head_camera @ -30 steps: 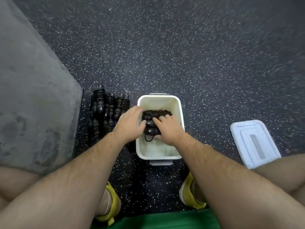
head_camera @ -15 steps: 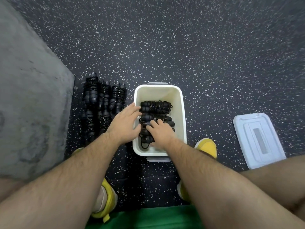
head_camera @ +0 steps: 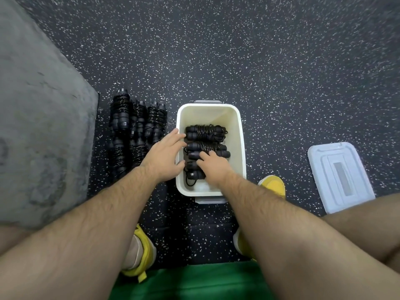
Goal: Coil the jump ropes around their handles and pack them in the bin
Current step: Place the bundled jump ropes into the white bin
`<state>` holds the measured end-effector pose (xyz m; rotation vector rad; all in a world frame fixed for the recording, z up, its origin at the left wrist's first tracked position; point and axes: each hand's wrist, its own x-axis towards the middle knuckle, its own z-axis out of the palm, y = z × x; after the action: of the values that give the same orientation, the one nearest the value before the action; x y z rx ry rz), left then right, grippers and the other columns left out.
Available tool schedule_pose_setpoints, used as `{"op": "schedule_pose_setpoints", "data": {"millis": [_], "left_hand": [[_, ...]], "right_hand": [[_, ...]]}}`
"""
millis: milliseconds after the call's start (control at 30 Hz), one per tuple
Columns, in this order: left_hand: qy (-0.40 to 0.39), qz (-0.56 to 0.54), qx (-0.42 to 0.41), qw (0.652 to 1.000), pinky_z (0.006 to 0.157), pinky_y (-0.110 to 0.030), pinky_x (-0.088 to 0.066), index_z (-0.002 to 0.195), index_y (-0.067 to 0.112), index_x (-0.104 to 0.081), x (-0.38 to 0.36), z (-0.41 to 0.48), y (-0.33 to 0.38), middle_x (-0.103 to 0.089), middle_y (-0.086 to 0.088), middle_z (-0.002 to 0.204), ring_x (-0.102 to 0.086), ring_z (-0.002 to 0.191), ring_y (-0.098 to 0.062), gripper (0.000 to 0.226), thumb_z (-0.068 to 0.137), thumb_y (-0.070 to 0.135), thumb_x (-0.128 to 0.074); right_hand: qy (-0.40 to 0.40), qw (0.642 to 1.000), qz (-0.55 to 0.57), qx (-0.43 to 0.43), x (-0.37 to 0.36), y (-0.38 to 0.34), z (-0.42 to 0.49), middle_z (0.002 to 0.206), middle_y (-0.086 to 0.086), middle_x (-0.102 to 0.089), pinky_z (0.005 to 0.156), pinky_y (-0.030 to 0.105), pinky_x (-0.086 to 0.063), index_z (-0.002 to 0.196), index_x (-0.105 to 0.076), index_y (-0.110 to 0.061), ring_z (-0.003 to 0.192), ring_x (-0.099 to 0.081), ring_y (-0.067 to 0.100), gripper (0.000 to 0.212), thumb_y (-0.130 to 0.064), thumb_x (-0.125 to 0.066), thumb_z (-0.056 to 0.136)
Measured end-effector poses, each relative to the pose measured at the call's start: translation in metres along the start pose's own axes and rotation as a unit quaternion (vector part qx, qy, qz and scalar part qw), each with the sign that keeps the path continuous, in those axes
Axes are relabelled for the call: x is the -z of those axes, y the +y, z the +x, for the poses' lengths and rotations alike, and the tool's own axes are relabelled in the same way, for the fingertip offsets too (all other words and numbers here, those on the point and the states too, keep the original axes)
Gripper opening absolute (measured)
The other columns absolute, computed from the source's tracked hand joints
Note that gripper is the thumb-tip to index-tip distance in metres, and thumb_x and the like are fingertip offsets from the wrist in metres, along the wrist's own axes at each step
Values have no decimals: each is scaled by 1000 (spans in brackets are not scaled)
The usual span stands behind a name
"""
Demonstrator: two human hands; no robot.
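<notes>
The speckled floor (head_camera: 259,61) is filling the view, with a grey mat (head_camera: 39,126) lying at 9 o'clock. The white bin (head_camera: 241,137) is sitting at centre, and its lid (head_camera: 339,176) is lying well apart at 3 o'clock. A stack of coiled jump ropes (head_camera: 134,131) is waiting on the floor just beside the bin's 9 o'clock side. At least 3 bundles (head_camera: 205,133) are lying inside the bin.

The left hand (head_camera: 164,154) is reaching over the 9 o'clock rim with straight fingers touching the bundle ends. The right hand (head_camera: 214,167) is bearing on the middle bundle; whether it is gripping, I cannot tell.

A loose loop is trailing at 6 o'clock. Shoving the bundles sideways is likely to snag it and unwind a coil.
</notes>
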<state>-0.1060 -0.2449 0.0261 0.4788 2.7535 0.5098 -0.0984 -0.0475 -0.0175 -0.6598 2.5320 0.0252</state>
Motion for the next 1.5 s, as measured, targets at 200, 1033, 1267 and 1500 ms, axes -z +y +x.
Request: {"op": "schedule_pose_setpoints", "data": {"millis": [200, 1033, 1267, 1500], "left_hand": [[67, 0, -12, 998, 120, -39, -31, 145, 18, -48, 6, -5, 1, -36, 3, 159, -26, 150, -13, 53, 96, 33, -57], [-3, -134, 594, 793, 114, -46, -30, 160, 14, 0, -29, -18, -100, -25, -24, 160, -25, 146, -36, 81, 102, 49, -45], [26, -218, 689, 690, 107, -42, -36, 145, 10, -37, -9, -28, -101, -45, -10, 146, -40, 133, -33, 88, 77, 50, -76], [119, 43, 358, 925, 110, -45, -35, 151, 16, -29, 26, -48, -66, -33, -4, 150, -38, 134, -29, 93, 77, 35, -82]], "right_hand": [[53, 998, -28, -5, 20, 0, -2, 128, 4, -46, 82, 41, -47, 126, -56, -17, 115, -45, 27, 47, -51, -58, 92], [63, 982, -88, 155, 76, -149, 96, 141, 4, -50, 107, 40, -32, 145, -38, -15, 130, -39, 29, 50, -30, -44, 98], [97, 981, -76, 150, 86, -142, 88, 133, 2, -53, 103, 38, -34, 141, -40, -15, 123, -43, 27, 60, -30, -63, 87], [204, 969, -36, 131, 107, -111, 56, 158, 13, -28, 115, 40, -25, 154, -27, -11, 142, -28, 33, 72, -27, -55, 89]]}}
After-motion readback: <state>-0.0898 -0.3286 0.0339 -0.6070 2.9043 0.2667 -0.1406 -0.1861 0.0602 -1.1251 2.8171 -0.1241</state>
